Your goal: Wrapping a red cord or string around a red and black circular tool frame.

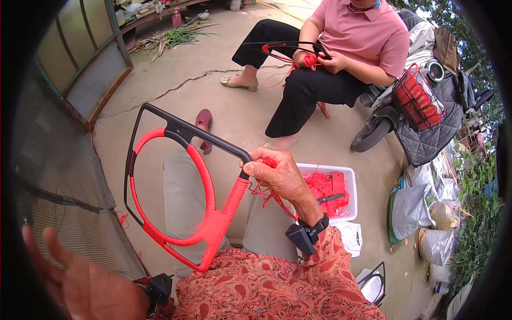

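The black frame (212, 223), partly covered in red cord (233, 207), is above pale trousers (269, 237), its far right corner pinched in the right hand (282, 176). The left hand (93, 282) spreads at near left. Rightward sits a white tub (352, 186).

1. Left hand (90, 277): open air lies to its right, up to the red-and-black frame (208, 181); on its left side the ribbed panel (66, 226) bounds the room, how near I cannot tell.
2. Between the two hands, the frame bars the direct way; its ring is open, with a trouser leg (184, 186) behind.
3. Right hand (280, 173): loose red cord (269, 161) hangs below it, in the way of a low pass.
4. To its right, the white tub (352, 208) blocks the floor.
5. Ahead of it, the co-worker's legs (296, 98) stand; left of these, floor (176, 98) opens.
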